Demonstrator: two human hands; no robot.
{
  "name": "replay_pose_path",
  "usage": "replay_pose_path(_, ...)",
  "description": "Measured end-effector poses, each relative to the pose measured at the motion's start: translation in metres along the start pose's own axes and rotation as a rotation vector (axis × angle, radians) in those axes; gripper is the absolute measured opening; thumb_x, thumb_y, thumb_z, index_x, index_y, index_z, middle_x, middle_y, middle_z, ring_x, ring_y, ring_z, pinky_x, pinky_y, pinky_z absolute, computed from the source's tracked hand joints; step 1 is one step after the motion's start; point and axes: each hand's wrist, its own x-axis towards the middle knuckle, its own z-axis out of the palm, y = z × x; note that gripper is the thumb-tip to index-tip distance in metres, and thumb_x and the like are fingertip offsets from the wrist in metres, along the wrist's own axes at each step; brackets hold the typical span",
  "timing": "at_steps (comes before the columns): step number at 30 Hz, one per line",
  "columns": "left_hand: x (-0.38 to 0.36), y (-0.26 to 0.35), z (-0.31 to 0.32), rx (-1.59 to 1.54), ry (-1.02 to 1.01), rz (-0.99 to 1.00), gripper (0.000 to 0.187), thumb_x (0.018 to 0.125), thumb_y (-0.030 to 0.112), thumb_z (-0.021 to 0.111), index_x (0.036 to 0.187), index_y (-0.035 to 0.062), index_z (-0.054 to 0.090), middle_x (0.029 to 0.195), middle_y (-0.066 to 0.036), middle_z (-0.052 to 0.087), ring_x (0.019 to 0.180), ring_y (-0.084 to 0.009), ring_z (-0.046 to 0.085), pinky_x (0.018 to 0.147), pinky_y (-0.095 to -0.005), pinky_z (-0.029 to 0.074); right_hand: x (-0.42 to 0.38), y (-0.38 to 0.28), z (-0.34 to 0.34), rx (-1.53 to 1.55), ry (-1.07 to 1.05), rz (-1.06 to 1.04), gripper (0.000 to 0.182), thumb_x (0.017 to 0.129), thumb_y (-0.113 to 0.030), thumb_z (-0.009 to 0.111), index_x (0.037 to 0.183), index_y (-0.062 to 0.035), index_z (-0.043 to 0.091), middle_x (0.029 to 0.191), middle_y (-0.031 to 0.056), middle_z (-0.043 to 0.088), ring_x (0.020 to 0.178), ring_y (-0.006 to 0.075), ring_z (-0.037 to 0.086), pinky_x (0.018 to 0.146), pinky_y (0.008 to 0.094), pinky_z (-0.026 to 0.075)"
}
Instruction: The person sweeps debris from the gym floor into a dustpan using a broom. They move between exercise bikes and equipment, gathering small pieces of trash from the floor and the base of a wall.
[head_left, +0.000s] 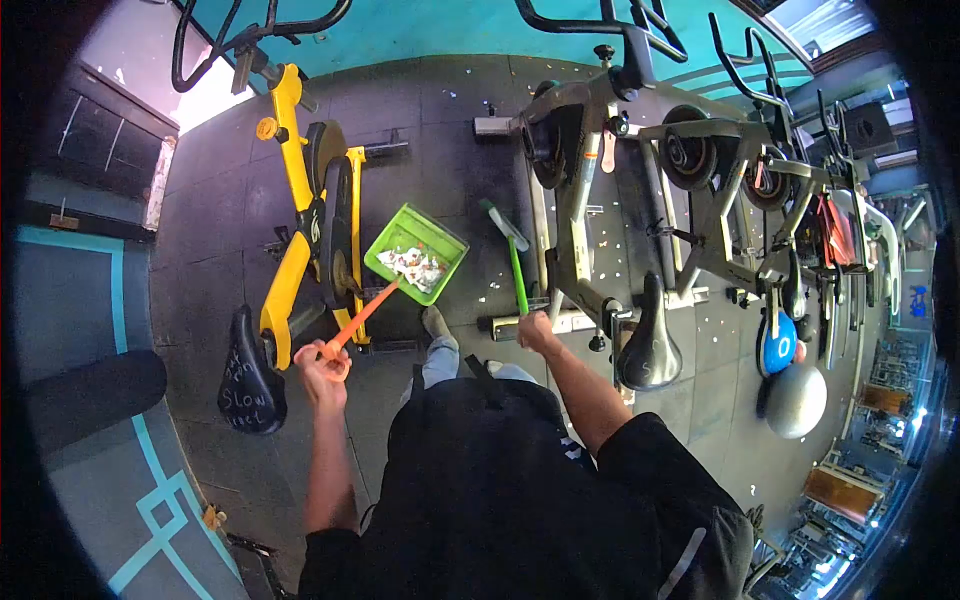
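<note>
My left hand (pixel 323 374) is closed around the orange handle of a green dustpan (pixel 452 241). Scraps of white and reddish paper (pixel 412 266) lie heaped in the pan. My right hand (pixel 538 333) grips the green handle of a broom (pixel 517 268). Its bristle head, pale and dark, rests near the floor beside the frame of a grey exercise bike. The broom head is apart from the dustpan, to its right. Small white scraps are scattered on the dark floor around the broom.
A yellow exercise bike (pixel 288 200) stands close on my left, its black saddle (pixel 250 385) near my left hand. Grey exercise bikes (pixel 580 200) line the right side. Farther right are a blue ball (pixel 775 345) and a silver ball (pixel 797 401). More white scraps dot the floor between the bikes.
</note>
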Motion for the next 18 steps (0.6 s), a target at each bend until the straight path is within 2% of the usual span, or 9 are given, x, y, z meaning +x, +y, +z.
replay_pose_path(1,-0.02,-0.002,-0.005,0.005,0.0,0.005,0.014,0.082,0.02,0.05,0.09,0.0107,0.044,0.084,-0.008,0.052,0.059,-0.0252,0.055,0.05,-0.0363,0.047,-0.023,-0.006,-0.01,0.013,0.035,-0.097,0.018,0.065,-0.023,0.062,0.054,-0.0109,0.055,0.052,0.0045,0.056,0.051,0.0229,0.058,0.045,0.0358,0.043)
replay_pose_path(3,-0.061,-0.011,-0.014,0.057,0.063,0.095,0.016,0.083,0.023,0.051,0.092,0.0111,0.046,0.084,-0.009,0.052,0.059,-0.0252,0.055,0.051,-0.0359,0.047,-0.055,0.004,0.042,0.336,0.186,-0.12,0.029,0.079,-0.024,0.054,0.057,-0.0047,0.054,0.05,0.0094,0.055,0.043,0.0206,0.056,0.04,0.0313,0.043)
replay_pose_path(4,-0.082,-0.017,-0.023,0.056,0.064,0.101,0.016,0.083,0.023,0.051,0.092,0.0111,0.046,0.084,-0.009,0.052,0.059,-0.0252,0.055,0.051,-0.0359,0.047,-0.083,0.0,0.039,0.659,0.107,0.003,0.029,0.082,-0.024,0.051,0.063,-0.003,0.056,0.049,0.0092,0.054,0.043,0.0189,0.055,0.04,0.0312,0.043)
replay_pose_path(6,-0.116,-0.027,-0.039,0.022,0.133,0.081,0.017,0.084,0.025,0.05,0.093,0.0105,0.046,0.085,-0.009,0.052,0.059,-0.0247,0.055,0.05,-0.0359,0.047,-0.12,-0.008,-0.002,0.979,0.028,0.12,0.03,0.085,-0.025,0.048,0.069,-0.0014,0.057,0.049,0.009,0.053,0.042,0.0173,0.054,0.04,0.031,0.043)
replay_pose_path(8,-0.154,-0.033,-0.046,0.037,0.093,0.126,0.018,0.085,0.026,0.049,0.094,0.0105,0.046,0.085,-0.008,0.053,0.059,-0.0246,0.055,0.05,-0.036,0.047,-0.158,-0.029,-0.039,1.263,-0.074,0.611,0.029,0.088,-0.026,0.044,0.084,-0.001,0.058,0.05,0.0085,0.052,0.041,0.0148,0.052,0.038,0.0301,0.042)
replay_pose_path(12,-0.222,-0.044,-0.058,0.029,0.137,0.182,0.021,0.086,0.026,0.047,0.092,0.006,0.048,0.079,-0.011,0.054,0.057,-0.0241,0.056,0.05,-0.0338,0.049,-0.185,-0.024,-0.023,1.171,-0.145,0.587,0.025,0.088,-0.024,0.045,0.092,-0.0016,0.055,0.054,0.0102,0.055,0.041,0.0162,0.054,0.037,0.0304,0.043)
replay_pose_path(14,-0.244,-0.047,-0.071,0.024,0.154,0.198,0.023,0.086,0.027,0.047,0.091,0.0052,0.049,0.076,-0.012,0.054,0.057,-0.0236,0.056,0.05,-0.0327,0.049,-0.181,-0.018,-0.002,0.959,-0.057,0.487,0.026,0.088,-0.024,0.044,0.091,-0.0001,0.055,0.058,0.0118,0.058,0.042,0.0191,0.057,0.039,0.0327,0.046)
replay_pose_path(16,-0.268,-0.056,-0.094,-0.019,0.201,0.126,0.02,0.087,0.027,0.047,0.097,0.0101,0.045,0.088,-0.007,0.054,0.06,-0.0258,0.055,0.051,-0.0375,0.046,-0.169,-0.015,0.022,0.914,-0.029,0.485,0.027,0.088,-0.023,0.044,0.091,0.0008,0.055,0.058,0.0123,0.058,0.043,0.0203,0.058,0.039,0.0337,0.047)
replay_pose_path(18,-0.291,-0.064,-0.097,-0.005,0.221,0.077,0.019,0.087,0.027,0.047,0.095,0.0094,0.045,0.088,-0.008,0.053,0.06,-0.0259,0.055,0.052,-0.0373,0.046,-0.155,-0.016,0.062,0.788,0.048,0.524,0.026,0.086,-0.021,0.047,0.091,0.0033,0.055,0.057,0.0136,0.058,0.045,0.0223,0.059,0.04,0.0348,0.048)
